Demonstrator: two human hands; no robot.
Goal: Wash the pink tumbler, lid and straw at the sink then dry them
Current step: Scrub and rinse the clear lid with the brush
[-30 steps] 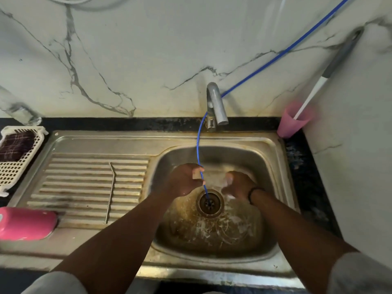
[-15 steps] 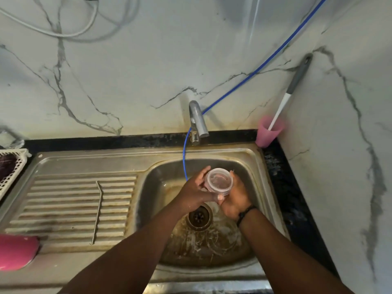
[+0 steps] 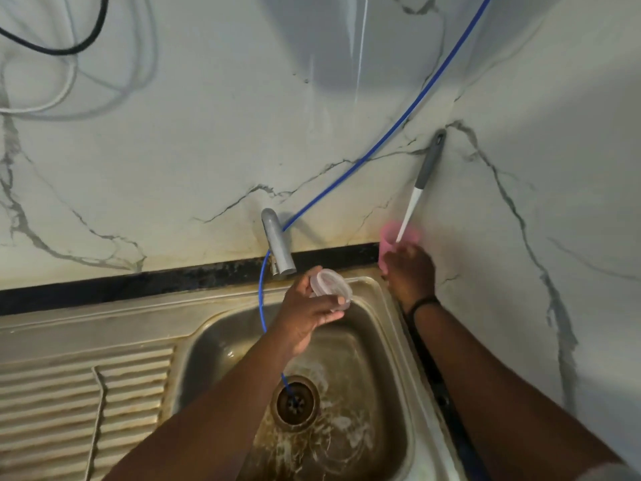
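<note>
The left hand (image 3: pixel 308 314) is up over the back of the sink (image 3: pixel 392 341). Its thumb and fingers pinch the clear lid (image 3: pixel 329 284) by the rim, and the lid is tilted. The lid is just below the grey tap (image 3: pixel 277 244).

The right hand (image 3: pixel 411 272) is at the back right corner of the bench (image 3: pixel 430 376). It touches the small pink cup (image 3: pixel 390 237) that stands there against the wall. Its fingers seem to curl on the cup, but the picture is blurry, so I cannot tell if it is really holding it. A black band (image 3: pixel 421 303) is on the right wrist. A brush with a grey and white handle (image 3: pixel 421 182) stands in the pink cup and leans on the wall.

A thin blue hose (image 3: pixel 381 147) comes down along the wall, goes past the tap and ends in the drain (image 3: pixel 295 404). The bottom of the sink is wet and stained.

On the ribbed part to the left of the sink lies the metal straw (image 3: pixel 99 404). White and black wires (image 3: pixel 62 64) hang on the wall at the top left.
</note>
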